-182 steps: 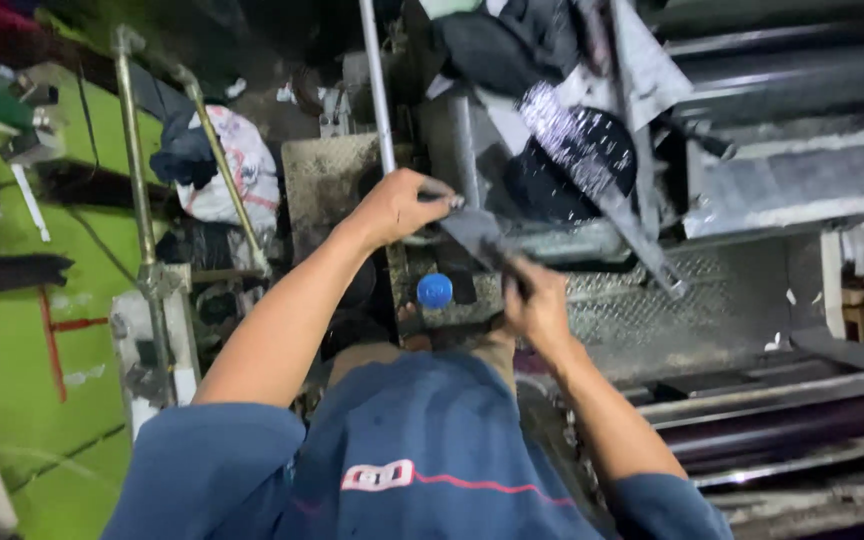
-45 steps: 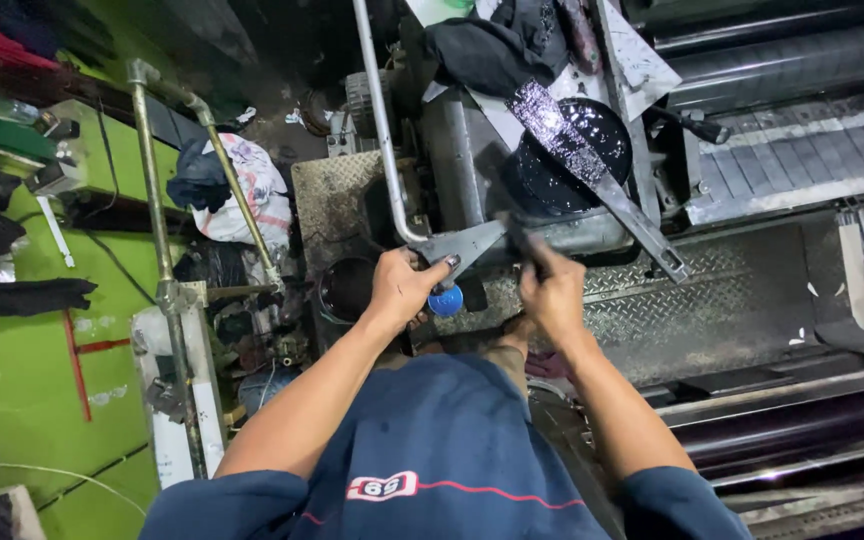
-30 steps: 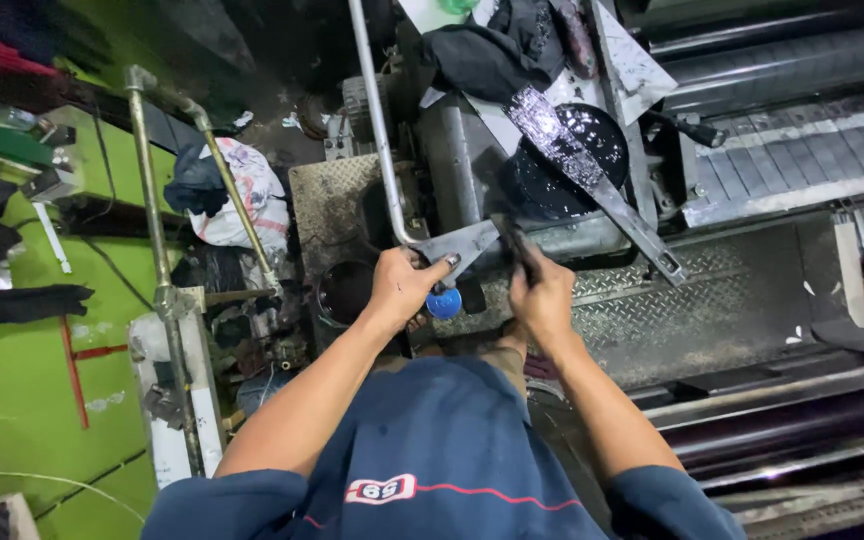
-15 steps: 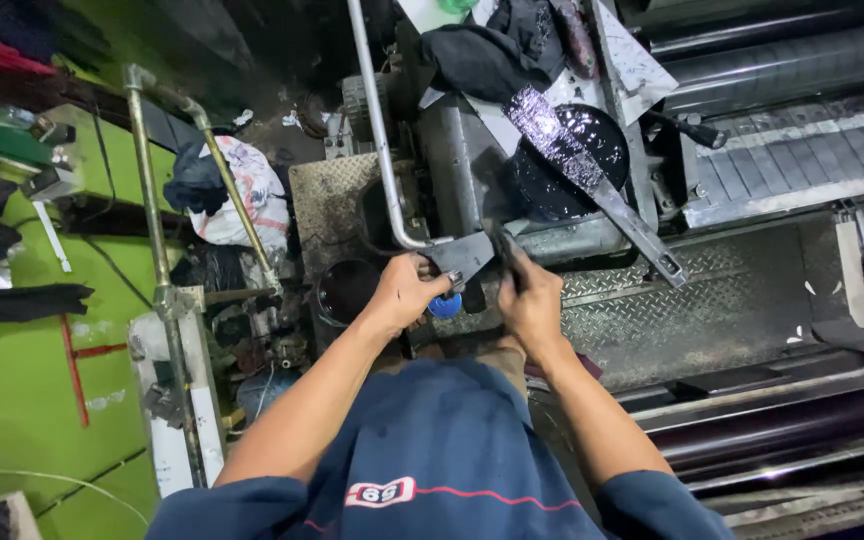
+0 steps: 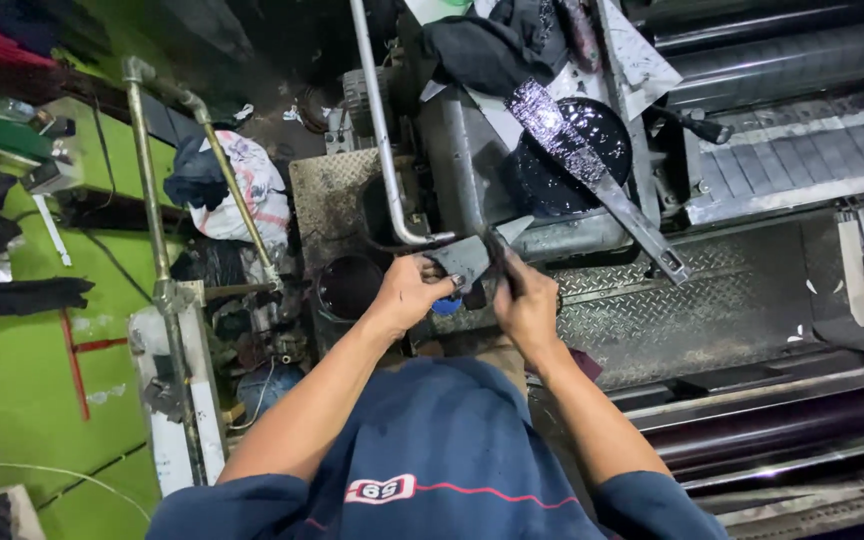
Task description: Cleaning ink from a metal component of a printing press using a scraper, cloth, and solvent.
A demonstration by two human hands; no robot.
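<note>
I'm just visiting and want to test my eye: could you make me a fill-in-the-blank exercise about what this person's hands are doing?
1. Both hands grip a flat grey ____ piece.
2. The left hand is just right of a round dark ____.
3. Below the piece peeks a small round cap coloured ____.
4. The person's shirt is dark ____.

Missing words: metal; can; blue; blue

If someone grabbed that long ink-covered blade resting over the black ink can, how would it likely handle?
The long blade looks like flat metal, so probably stiff rather than floppy. Its upper end is coated in glossy black ink, so it would likely be slippery and messy there. It lies across the ink can rim, so a push might make it slide or pivot off.
</note>
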